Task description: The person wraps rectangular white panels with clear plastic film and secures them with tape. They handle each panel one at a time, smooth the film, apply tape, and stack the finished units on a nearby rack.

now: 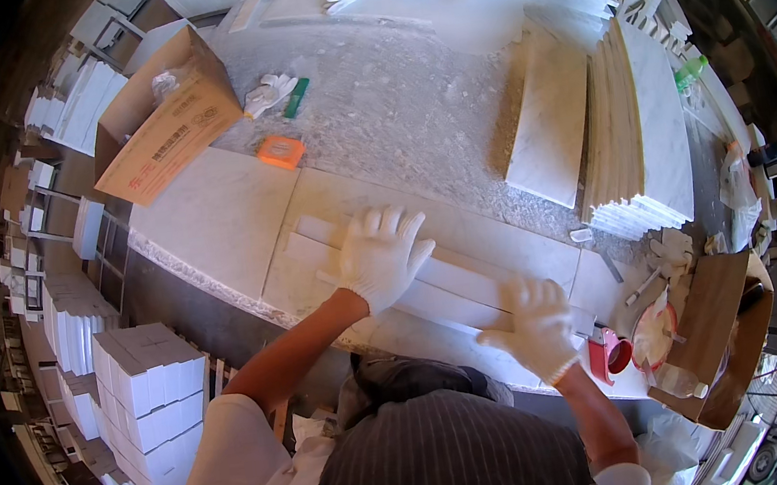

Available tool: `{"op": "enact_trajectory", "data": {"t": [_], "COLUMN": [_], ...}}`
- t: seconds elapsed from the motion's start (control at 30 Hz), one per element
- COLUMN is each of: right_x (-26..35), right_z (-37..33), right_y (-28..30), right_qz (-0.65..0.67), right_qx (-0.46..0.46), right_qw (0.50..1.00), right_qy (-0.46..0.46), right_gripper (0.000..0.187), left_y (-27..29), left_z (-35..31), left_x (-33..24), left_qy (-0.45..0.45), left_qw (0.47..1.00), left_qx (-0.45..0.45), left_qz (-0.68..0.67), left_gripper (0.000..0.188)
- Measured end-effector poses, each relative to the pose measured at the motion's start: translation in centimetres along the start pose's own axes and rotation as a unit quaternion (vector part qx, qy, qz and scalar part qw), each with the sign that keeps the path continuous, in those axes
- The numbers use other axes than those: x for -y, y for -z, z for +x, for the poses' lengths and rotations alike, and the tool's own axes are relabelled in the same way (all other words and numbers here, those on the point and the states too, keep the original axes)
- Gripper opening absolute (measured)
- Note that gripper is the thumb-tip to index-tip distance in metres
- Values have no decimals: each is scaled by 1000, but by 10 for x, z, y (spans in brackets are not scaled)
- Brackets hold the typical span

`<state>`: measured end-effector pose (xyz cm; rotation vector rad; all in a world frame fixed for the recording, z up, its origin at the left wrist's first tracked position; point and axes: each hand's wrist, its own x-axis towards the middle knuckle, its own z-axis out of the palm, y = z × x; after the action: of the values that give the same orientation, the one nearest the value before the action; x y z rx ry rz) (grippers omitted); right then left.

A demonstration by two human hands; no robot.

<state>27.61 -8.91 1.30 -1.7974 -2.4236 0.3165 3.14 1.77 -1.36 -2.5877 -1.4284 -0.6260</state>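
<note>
Both my hands wear white knit gloves. My left hand point(382, 255) lies flat with fingers spread across long, narrow white strips point(458, 282) that look like stone. My right hand point(537, 329) is over the right end of the same strips, slightly blurred, with its thumb out and fingers apart; neither hand grips anything. The strips lie side by side, running from upper left to lower right, on pale marble-like slabs point(205, 227) along the near side of the worktable. Parts of the strips are hidden under my hands.
An open cardboard box point(171, 138), white gloves point(270, 94), a green block point(296, 98) and an orange object point(280, 152) sit at left. Stacked slabs point(620, 125) stand at right. Near my right hand are a red tape dispenser point(607, 352), a red-rimmed bowl point(653, 335) and another box point(712, 325).
</note>
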Motion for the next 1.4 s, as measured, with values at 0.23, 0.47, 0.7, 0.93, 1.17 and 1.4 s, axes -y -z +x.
{"op": "enact_trajectory", "data": {"t": [0.23, 0.47, 0.7, 0.93, 1.17, 1.4], "right_x": [28, -58, -76, -69, -78, -35], "right_z": [36, -53, -81, -66, -64, -45], "right_y": [-15, -1, -14, -11, -11, 1], "right_qz": [80, 47, 202, 172, 173, -36], "right_qx": [-62, -29, -83, -114, -123, -39], "right_qw": [995, 997, 972, 977, 977, 999], "right_qy": [19, -62, -88, -49, -21, -7], "right_gripper": [93, 92, 99, 89, 62, 96], "left_y": [-5, 3, -2, -8, 8, 14], "left_z": [4, -32, -33, -37, -12, -7], "left_x": [5, 106, 123, 122, 29, 21], "left_qy": [16, 149, 369, 412, -7, 3], "left_qw": [991, 964, 871, 841, 993, 988], "left_qx": [135, 193, 100, 111, 114, 149], "left_qz": [-17, 105, -309, -331, 12, -28], "left_gripper": [32, 36, 50, 45, 28, 26]}}
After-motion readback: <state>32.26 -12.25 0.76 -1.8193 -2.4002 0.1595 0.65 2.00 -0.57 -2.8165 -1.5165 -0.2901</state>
